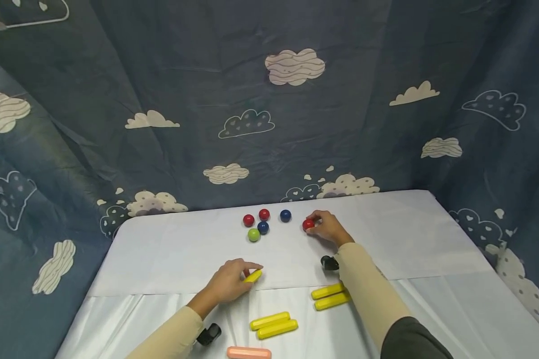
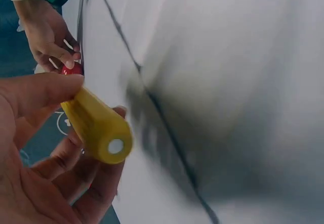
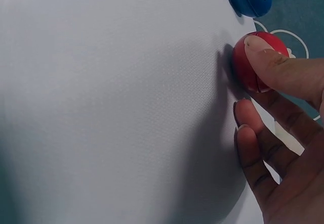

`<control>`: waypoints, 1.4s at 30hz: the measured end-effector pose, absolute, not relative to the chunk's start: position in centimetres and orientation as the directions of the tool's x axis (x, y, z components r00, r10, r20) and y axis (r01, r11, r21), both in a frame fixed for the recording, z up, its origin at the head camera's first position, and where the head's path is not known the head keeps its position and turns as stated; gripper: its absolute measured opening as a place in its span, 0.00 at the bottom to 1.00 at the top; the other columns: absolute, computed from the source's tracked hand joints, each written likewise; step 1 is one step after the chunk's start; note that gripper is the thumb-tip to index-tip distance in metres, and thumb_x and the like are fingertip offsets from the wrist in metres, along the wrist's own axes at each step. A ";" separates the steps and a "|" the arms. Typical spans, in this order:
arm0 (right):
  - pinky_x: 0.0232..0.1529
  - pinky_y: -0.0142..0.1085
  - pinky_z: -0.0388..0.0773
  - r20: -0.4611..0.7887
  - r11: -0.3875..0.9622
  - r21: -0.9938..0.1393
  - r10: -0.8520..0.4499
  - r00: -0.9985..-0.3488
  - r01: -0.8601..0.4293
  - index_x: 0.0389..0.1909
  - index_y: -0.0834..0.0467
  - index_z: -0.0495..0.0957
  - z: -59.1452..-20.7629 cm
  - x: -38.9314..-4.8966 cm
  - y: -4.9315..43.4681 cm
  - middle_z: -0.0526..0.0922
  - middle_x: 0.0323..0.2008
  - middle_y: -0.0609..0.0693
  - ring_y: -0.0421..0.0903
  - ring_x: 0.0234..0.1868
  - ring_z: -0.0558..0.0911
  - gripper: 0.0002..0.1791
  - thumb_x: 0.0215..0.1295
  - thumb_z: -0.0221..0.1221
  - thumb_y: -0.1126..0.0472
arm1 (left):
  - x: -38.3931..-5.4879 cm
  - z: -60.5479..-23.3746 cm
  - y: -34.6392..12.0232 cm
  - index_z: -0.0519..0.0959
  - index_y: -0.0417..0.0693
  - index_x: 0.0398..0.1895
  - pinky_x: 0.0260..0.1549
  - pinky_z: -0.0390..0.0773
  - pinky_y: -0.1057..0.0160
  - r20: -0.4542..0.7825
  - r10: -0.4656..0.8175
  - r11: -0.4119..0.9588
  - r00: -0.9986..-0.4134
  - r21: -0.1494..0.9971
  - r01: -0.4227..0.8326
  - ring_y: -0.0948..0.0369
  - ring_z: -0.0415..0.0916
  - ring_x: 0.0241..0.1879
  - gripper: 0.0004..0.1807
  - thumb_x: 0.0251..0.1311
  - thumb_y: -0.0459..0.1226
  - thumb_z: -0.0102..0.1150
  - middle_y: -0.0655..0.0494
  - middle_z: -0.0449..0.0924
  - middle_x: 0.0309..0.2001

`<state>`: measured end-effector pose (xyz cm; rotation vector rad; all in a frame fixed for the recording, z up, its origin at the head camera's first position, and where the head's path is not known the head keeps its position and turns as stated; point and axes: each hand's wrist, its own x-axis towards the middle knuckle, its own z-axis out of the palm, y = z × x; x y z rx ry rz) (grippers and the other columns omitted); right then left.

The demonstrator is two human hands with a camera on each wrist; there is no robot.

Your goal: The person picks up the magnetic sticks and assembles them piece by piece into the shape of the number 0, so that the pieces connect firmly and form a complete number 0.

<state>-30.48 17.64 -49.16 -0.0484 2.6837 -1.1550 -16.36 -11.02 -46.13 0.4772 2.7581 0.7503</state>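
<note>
My left hand (image 1: 228, 281) holds a yellow rod (image 1: 253, 276) between thumb and fingers, raised over the white cloth. In the left wrist view, a round white spot marks the near end of this yellow rod (image 2: 98, 125). Farther back and to the right, my right hand (image 1: 329, 228) pinches a shiny red ball (image 1: 307, 225). The right wrist view shows the thumb lying across the red ball (image 3: 245, 70), close over the cloth, with the other fingers below it. A dark blue ball (image 1: 285, 216) lies just left of that hand.
Left of the blue ball lie two red balls (image 1: 249, 220), another blue ball (image 1: 263, 228) and a green ball (image 1: 253, 235). Nearer are two yellow rods (image 1: 277, 329), two more yellow rods (image 1: 332, 301) beside the right forearm, and an orange-pink rod (image 1: 249, 353). A cloud-patterned curtain (image 1: 332, 109) hangs behind.
</note>
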 end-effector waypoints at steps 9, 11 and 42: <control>0.59 0.52 0.65 -0.169 0.674 -0.737 -0.130 -0.977 0.038 0.51 0.63 0.77 -49.3 -30.3 17.9 0.78 0.51 0.59 0.55 0.53 0.73 0.21 0.55 0.67 0.67 | -21.1 -46.6 -7.4 0.83 0.51 0.48 0.35 0.73 0.63 -0.141 0.362 0.718 -0.922 0.672 0.179 0.60 0.72 0.36 0.14 0.59 0.33 0.64 0.55 0.79 0.40; 0.58 0.51 0.65 -0.170 0.670 -0.742 -0.137 -0.976 0.035 0.51 0.63 0.77 -49.2 -30.3 17.9 0.78 0.51 0.59 0.55 0.51 0.73 0.21 0.55 0.67 0.68 | -22.0 -46.7 -6.6 0.84 0.51 0.47 0.37 0.74 0.61 -0.144 0.356 0.685 -0.923 0.712 0.153 0.59 0.73 0.38 0.12 0.60 0.33 0.63 0.54 0.80 0.42; 0.60 0.50 0.64 -0.218 0.650 -0.753 -0.098 -0.971 0.103 0.49 0.61 0.78 -49.5 -30.7 17.7 0.77 0.53 0.59 0.55 0.52 0.71 0.21 0.53 0.68 0.69 | -28.2 -49.5 -3.6 0.78 0.51 0.54 0.60 0.66 0.52 -0.164 0.268 0.688 -0.949 0.723 0.069 0.53 0.71 0.51 0.13 0.67 0.35 0.55 0.48 0.77 0.54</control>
